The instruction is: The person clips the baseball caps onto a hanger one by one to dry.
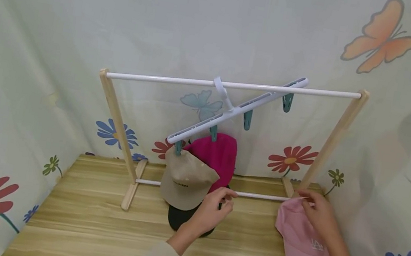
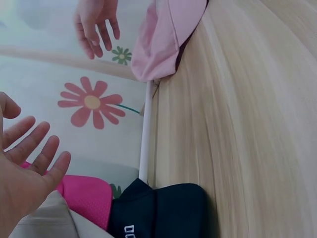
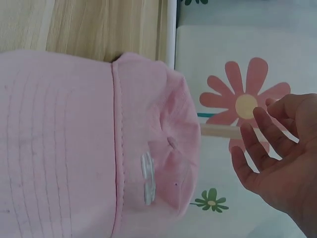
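Observation:
My left hand (image 1: 214,206) is in front of the hanging caps, its fingers loosely bent and holding nothing. Beside it hangs a beige cap (image 1: 184,179) from the end clip of a white hanger (image 1: 232,112). A magenta cap (image 1: 221,155) hangs behind, by the second clip. Below them shows a dark cap (image 2: 153,210) with white lettering; its support is hidden. On the right, a pink cap (image 1: 303,239) with a white logo lies on the table. My right hand (image 3: 282,153) hovers by its crown, fingers spread and apart from it in the right wrist view.
The hanger hooks over the white top bar (image 1: 180,81) of a wooden-sided rack, slanting. Two teal clips (image 1: 247,119) on its right half hold nothing. A lower bar (image 1: 259,196) runs just above the wood-grain table (image 1: 83,225). Flower-printed curtain surrounds the table.

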Demonstrator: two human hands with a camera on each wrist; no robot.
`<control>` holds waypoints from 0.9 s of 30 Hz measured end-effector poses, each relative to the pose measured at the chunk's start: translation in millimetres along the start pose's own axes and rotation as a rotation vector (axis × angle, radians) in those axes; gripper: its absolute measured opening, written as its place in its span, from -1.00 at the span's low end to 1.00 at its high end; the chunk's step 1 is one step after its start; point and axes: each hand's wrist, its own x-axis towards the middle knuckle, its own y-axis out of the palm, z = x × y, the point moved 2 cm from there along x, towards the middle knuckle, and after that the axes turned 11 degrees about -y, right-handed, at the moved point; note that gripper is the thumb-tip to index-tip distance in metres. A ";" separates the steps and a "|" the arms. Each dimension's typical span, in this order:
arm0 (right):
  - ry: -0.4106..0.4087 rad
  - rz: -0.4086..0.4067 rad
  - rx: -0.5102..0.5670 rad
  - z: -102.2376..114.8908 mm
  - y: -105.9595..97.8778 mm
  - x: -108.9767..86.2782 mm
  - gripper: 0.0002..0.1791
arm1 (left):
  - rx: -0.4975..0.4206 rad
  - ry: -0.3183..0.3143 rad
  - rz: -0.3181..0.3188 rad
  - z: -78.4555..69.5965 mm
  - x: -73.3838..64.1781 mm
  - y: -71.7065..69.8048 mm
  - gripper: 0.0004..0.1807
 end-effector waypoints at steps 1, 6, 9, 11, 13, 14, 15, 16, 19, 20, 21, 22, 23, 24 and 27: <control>0.007 -0.005 -0.003 -0.7 -1.6 -0.4 -0.67 | -0.001 -0.004 0.002 0.3 0.5 1.5 -0.73; 0.018 -0.025 -0.040 -1.9 -7.7 -2.6 -0.68 | -0.010 -0.036 0.005 4.0 2.1 7.7 -0.74; 0.023 -0.029 -0.059 -2.7 -10.5 -3.6 -0.68 | -0.027 -0.048 0.006 5.6 2.6 11.6 -0.73; 0.040 -0.028 -0.069 -4.0 -12.0 -4.8 -0.67 | -0.038 -0.056 0.012 6.2 3.0 14.8 -0.73; 0.062 -0.031 -0.071 -5.9 -13.2 -6.1 -0.66 | -0.044 -0.067 0.015 6.7 4.0 18.2 -0.73; 0.080 -0.031 -0.073 -6.7 -13.6 -6.6 -0.66 | -0.046 -0.071 0.015 6.1 4.6 19.3 -0.73; 0.098 -0.029 -0.070 -7.7 -14.0 -7.2 -0.66 | -0.045 -0.075 0.012 5.8 5.6 20.6 -0.73; 0.114 -0.028 -0.074 -8.9 -14.3 -7.6 -0.66 | -0.046 -0.077 0.010 5.6 6.7 21.9 -0.73; 0.162 -0.013 -0.086 -11.6 -15.6 -8.0 -0.67 | -0.048 -0.076 -0.006 4.6 10.5 26.1 -0.74; 0.175 -0.005 -0.088 -12.2 -15.9 -7.9 -0.67 | -0.052 -0.074 -0.010 4.5 11.5 27.5 -0.74; 0.184 0.002 -0.087 -12.8 -16.1 -7.7 -0.67 | -0.055 -0.074 -0.014 4.9 12.6 29.4 -0.74; 0.192 0.008 -0.088 -13.0 -16.4 -7.4 -0.67 | -0.063 -0.076 -0.014 5.0 13.3 31.2 -0.74; 0.198 0.013 -0.089 -13.3 -16.6 -7.0 -0.67 | -0.070 -0.079 -0.015 5.1 14.1 33.0 -0.74; 0.203 0.017 -0.088 -13.7 -16.8 -6.7 -0.67 | -0.078 -0.081 -0.015 5.1 14.7 34.9 -0.74; 0.196 0.019 -0.090 -14.9 -17.4 -5.1 -0.69 | -0.095 -0.090 -0.016 4.9 16.2 40.4 -0.74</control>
